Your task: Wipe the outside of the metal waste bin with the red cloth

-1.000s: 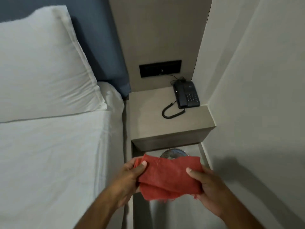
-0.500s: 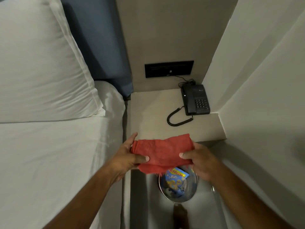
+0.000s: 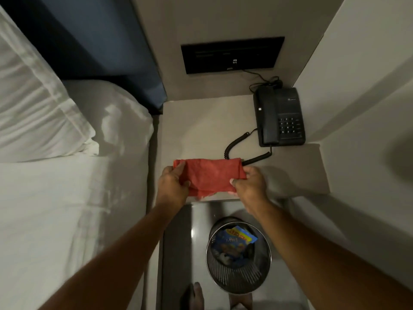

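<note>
The red cloth (image 3: 210,176) is stretched flat between both hands over the front part of the bedside shelf (image 3: 297,173). My left hand (image 3: 172,186) grips its left end and my right hand (image 3: 250,184) pinches its right end. The metal waste bin (image 3: 237,280), round with a perforated wall, stands on the floor below the shelf, between my forearms. A blue and yellow snack wrapper (image 3: 234,242) lies inside it. Neither hand touches the bin.
A black telephone (image 3: 279,117) with a coiled cord (image 3: 234,148) sits at the shelf's back right. A bed with white sheets (image 3: 67,220) and a pillow (image 3: 33,104) fills the left. A wall (image 3: 368,220) closes the right. My feet (image 3: 196,296) show near the bin.
The view has tilted down and closer, so the whole bin now shows. Both hands have carried the cloth forward and up onto the shelf's front and spread it wider.
</note>
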